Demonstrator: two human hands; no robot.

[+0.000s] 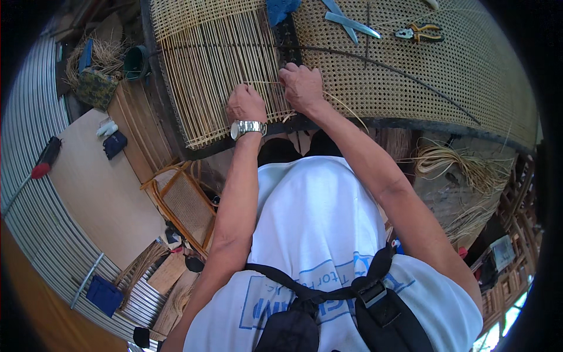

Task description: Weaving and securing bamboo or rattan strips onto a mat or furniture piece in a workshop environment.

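One thin pale cane strand (267,83)

Orange-handled pliers (420,31), scissors (350,23), a green cup (136,63) and a small cane chair (186,204).

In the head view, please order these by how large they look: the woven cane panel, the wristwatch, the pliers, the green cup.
1. Woven cane panel, by far largest.
2. Green cup and pliers look alike, so I leave them unranked.
3. Wristwatch looks slightly smaller, though it is nearer the camera.

The person wears a white short-sleeved shirt (314,217) with blue print, black harness straps (375,299) across the chest, and a silver wristwatch (248,127).
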